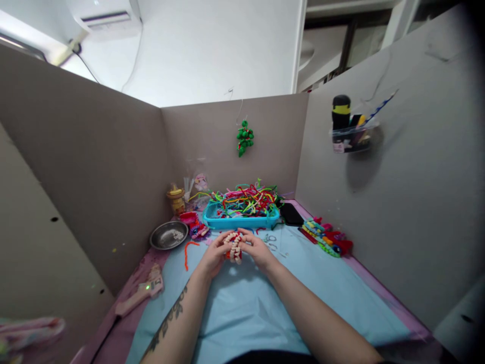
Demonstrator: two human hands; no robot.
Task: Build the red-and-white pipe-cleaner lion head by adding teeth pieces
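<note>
Between both hands is a small pipe-cleaner craft piece (pixel 235 248), with white knobbly, coiled strands and red parts behind and below them. My left hand (pixel 216 251) grips its left side, fingers curled round it. On the other side my right hand (pixel 257 247) pinches its upper right edge. The piece is held just above a light blue sheet (pixel 246 308); its far side is hidden by the fingers. A bent orange pipe cleaner (pixel 186 255) lies on the sheet left of my left hand. A pair of scissors (pixel 272 243) seems to lie right of my right hand.
Behind the hands stands a blue tray (pixel 238 223) heaped with colourful pipe cleaners. At left are a metal bowl (pixel 168 236) and a pink glue gun (pixel 142 293) with its cord. A black phone (pixel 291 214) and finished colourful pieces (pixel 328 237) lie right. Grey panels enclose the table.
</note>
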